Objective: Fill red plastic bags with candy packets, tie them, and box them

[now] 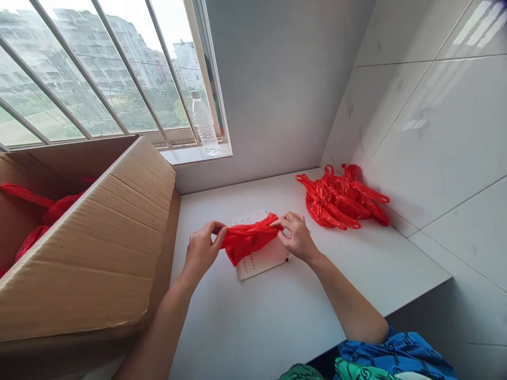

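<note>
This looks like a corner of a home, likely a kitchen or utility nook in an upper-storey flat: a plain white counter (277, 316) runs into walls clad in large glossy marble-look tiles (443, 121). A barred window (99, 74) above a sill (196, 154) looks out on apartment blocks and trees, and a clear plastic water bottle (205, 124) stands on that sill. A big open cardboard box (99, 253) with red plastic bags inside and a heap of red plastic bags (340, 198) by the wall suggest small-scale handwork done at home.
</note>
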`<state>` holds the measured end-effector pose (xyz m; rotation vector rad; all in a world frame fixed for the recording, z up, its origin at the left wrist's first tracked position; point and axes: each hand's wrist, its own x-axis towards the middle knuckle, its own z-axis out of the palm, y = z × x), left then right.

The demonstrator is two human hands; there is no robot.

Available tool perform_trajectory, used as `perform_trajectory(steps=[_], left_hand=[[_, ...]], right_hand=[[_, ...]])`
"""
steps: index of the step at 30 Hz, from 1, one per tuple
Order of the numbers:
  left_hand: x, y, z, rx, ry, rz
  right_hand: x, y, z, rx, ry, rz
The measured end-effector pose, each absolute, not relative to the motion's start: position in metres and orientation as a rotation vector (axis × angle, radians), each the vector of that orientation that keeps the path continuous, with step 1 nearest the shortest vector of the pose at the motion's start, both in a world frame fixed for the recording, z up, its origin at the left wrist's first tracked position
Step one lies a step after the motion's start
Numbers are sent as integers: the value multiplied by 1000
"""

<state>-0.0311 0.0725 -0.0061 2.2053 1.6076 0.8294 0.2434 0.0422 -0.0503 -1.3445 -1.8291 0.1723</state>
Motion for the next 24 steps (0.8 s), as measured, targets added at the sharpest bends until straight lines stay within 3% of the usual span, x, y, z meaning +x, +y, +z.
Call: perform_trajectory(steps=[8, 16, 19, 24], left_hand=[[-3, 66, -31, 2768, 1265, 790], [-18, 70, -24, 2183, 1397, 1336], [-16, 64, -18, 2088, 1428, 1277], [3, 54, -9, 2595, 1176, 1049]], right_hand=[[211, 35, -53, -1278, -1899, 169], [234, 39, -45, -1292, -1452, 406], [231, 36, -44, -1218, -1368, 609], [218, 28, -41, -1259, -1417, 687]])
